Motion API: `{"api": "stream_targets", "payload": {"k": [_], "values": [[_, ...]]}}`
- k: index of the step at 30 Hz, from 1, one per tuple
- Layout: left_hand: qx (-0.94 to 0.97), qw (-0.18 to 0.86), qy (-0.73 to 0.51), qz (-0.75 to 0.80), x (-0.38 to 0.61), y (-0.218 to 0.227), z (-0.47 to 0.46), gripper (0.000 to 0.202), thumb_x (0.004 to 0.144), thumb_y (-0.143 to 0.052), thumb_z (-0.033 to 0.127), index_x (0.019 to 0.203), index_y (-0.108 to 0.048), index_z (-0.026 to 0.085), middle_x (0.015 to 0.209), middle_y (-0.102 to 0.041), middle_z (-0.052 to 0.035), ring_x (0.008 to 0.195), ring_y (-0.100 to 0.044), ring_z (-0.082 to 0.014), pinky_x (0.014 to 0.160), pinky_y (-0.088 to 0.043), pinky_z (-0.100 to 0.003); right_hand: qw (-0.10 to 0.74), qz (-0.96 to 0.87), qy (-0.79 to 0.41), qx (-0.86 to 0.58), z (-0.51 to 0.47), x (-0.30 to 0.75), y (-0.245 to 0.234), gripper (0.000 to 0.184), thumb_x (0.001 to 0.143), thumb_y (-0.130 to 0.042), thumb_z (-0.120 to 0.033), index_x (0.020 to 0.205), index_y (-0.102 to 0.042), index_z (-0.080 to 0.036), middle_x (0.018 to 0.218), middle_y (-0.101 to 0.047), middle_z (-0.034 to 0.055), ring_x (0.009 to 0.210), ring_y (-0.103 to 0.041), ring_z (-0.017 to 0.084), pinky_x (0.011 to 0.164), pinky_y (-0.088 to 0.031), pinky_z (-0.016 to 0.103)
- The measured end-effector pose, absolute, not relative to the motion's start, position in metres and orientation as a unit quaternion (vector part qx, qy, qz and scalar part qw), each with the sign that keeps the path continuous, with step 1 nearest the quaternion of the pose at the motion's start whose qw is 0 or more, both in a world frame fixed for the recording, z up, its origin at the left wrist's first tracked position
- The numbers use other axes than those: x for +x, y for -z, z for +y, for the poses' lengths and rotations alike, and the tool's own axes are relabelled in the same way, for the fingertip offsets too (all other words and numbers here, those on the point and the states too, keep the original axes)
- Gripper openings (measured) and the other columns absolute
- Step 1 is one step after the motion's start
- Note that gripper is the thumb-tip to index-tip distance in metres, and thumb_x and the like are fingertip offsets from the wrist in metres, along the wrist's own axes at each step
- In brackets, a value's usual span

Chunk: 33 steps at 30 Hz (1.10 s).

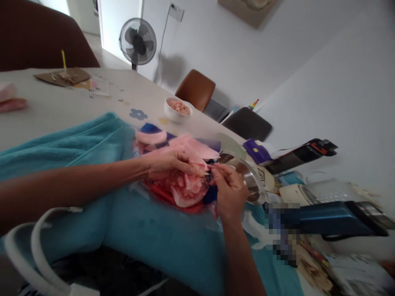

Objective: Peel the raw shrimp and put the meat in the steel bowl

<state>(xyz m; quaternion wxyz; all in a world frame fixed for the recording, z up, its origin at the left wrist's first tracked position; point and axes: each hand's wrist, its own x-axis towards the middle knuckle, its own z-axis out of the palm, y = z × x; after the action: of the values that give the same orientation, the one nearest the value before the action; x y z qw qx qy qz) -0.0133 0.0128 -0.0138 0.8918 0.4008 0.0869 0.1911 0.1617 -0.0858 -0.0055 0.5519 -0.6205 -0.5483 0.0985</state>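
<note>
My left hand (168,164) lies curled on top of a pile of raw pink meat (189,189), fingers pressing it down. My right hand (228,191) is closed in a pinch at the meat's right edge; what it holds is too small and blurred to name. The meat rests on a red and blue plastic sheet (166,196) spread over a teal towel (92,144). A steel bowl (249,181) lies tilted just right of my right hand.
A white bowl (178,109) of pale pieces stands farther back on the white table (46,111). Clutter fills the right side: a blue box (333,218), a purple item (256,151), papers. A fan (138,41) and brown chairs (195,88) stand behind.
</note>
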Motion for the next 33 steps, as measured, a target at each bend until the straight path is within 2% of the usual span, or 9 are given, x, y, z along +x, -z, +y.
{"api": "stream_targets", "payload": {"k": [2,3,6,9,15,18,23,29,33], "values": [[0.401,0.891,-0.194,0.088,-0.014,0.011,0.012,0.013,0.071,-0.081,0.008,0.083,-0.076,0.013,0.085,-0.078,-0.007,0.087,-0.075,-0.0161,0.079,-0.06,-0.02,0.558,-0.571,-0.095,-0.595,-0.086,0.163,0.009,0.026,0.084,-0.066,-0.026,0.11,-0.07,-0.026,0.109,-0.073,0.0043,0.098,-0.067,0.019,0.085,-0.054,0.036],[0.402,0.89,-0.196,0.089,-0.014,0.01,0.011,0.014,0.071,-0.082,0.009,0.083,-0.076,0.013,0.084,-0.078,-0.0068,0.086,-0.075,-0.0157,0.079,-0.06,-0.019,0.556,-0.582,-0.089,-0.586,-0.086,0.164,0.011,0.029,0.085,-0.065,-0.025,0.114,-0.069,-0.028,0.115,-0.071,0.0044,0.103,-0.066,0.019,0.086,-0.054,0.036],[0.41,0.885,-0.199,0.098,-0.014,0.008,0.01,0.014,0.069,-0.084,0.012,0.08,-0.075,0.014,0.078,-0.077,-0.0058,0.08,-0.075,-0.0154,0.075,-0.06,-0.019,0.547,-0.604,-0.065,-0.577,-0.089,0.165,0.012,0.025,0.089,-0.062,-0.029,0.113,-0.07,-0.03,0.099,-0.071,0.0026,0.088,-0.066,0.018,0.074,-0.055,0.034],[0.422,0.878,-0.196,0.114,-0.013,0.011,0.011,0.014,0.069,-0.085,0.015,0.078,-0.074,0.014,0.072,-0.075,-0.0042,0.068,-0.074,-0.0138,0.063,-0.059,-0.017,0.514,-0.648,-0.052,-0.56,-0.09,0.163,0.01,0.021,0.086,-0.066,-0.032,0.106,-0.072,-0.029,0.087,-0.07,0.0005,0.074,-0.064,0.016,0.066,-0.054,0.032],[0.436,0.872,-0.196,0.104,-0.011,0.018,0.012,0.012,0.072,-0.083,0.014,0.081,-0.074,0.015,0.074,-0.075,-0.0042,0.075,-0.074,-0.0141,0.07,-0.06,-0.02,0.473,-0.682,-0.083,-0.552,-0.09,0.157,0.013,0.013,0.087,-0.065,-0.03,0.1,-0.07,-0.029,0.09,-0.071,-0.0003,0.075,-0.065,0.016,0.065,-0.053,0.029],[0.446,0.867,-0.196,0.107,-0.011,0.021,0.011,0.013,0.074,-0.082,0.017,0.084,-0.074,0.014,0.075,-0.075,-0.0049,0.069,-0.073,-0.0127,0.064,-0.058,-0.018,0.467,-0.686,-0.087,-0.552,-0.091,0.156,0.016,0.013,0.087,-0.065,-0.029,0.1,-0.068,-0.028,0.09,-0.069,-0.001,0.074,-0.064,0.014,0.065,-0.052,0.028],[0.436,0.866,-0.207,0.132,-0.01,0.023,0.01,0.019,0.071,-0.085,0.02,0.083,-0.073,0.013,0.072,-0.073,-0.0039,0.059,-0.069,-0.0093,0.053,-0.052,-0.014,0.453,-0.698,-0.054,-0.552,-0.09,0.155,0.013,0.004,0.085,-0.066,-0.027,0.084,-0.063,-0.024,0.079,-0.065,-0.0017,0.07,-0.059,0.013,0.063,-0.049,0.027],[0.451,0.855,-0.216,0.136,-0.01,0.021,0.01,0.016,0.07,-0.085,0.02,0.079,-0.074,0.013,0.074,-0.074,-0.0053,0.06,-0.069,-0.01,0.057,-0.055,-0.016,0.44,-0.691,-0.073,-0.57,-0.091,0.154,0.013,0.004,0.084,-0.066,-0.025,0.087,-0.064,-0.023,0.079,-0.066,-0.0026,0.069,-0.059,0.012,0.065,-0.048,0.026],[0.471,0.835,-0.232,0.167,-0.009,0.021,0.01,0.018,0.068,-0.086,0.019,0.078,-0.074,0.011,0.073,-0.074,-0.0063,0.062,-0.07,-0.0114,0.059,-0.056,-0.018,0.439,-0.671,-0.131,-0.583,-0.091,0.154,0.01,0.006,0.083,-0.066,-0.027,0.081,-0.066,-0.022,0.073,-0.066,-0.0031,0.065,-0.059,0.012,0.063,-0.048,0.025]]}}
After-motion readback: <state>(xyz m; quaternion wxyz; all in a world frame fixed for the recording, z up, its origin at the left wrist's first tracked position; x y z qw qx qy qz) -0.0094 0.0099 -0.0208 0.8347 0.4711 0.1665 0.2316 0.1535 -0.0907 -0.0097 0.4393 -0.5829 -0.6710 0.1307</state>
